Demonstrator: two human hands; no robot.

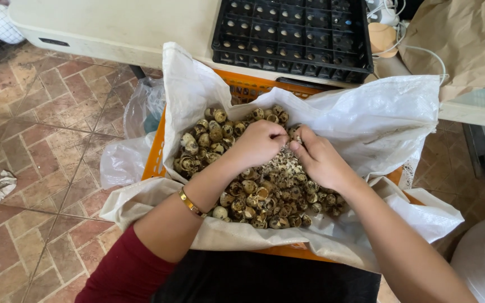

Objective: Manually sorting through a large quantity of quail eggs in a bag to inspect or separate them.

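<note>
- My left hand (260,143) and right hand (318,160) pinch together over the shells (254,193); what they hold is hidden.
- Sack (377,120) covers most of the crate (155,154).
- Shell axes point every way.

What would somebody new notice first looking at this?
Probably the heap of speckled eggshells on a white sack lining an orange crate, mid-frame. The left hand and right hand meet over the heap, fingertips pinched together; what they pinch is too small to tell. Behind, a black tray sits on a pale table.
</note>
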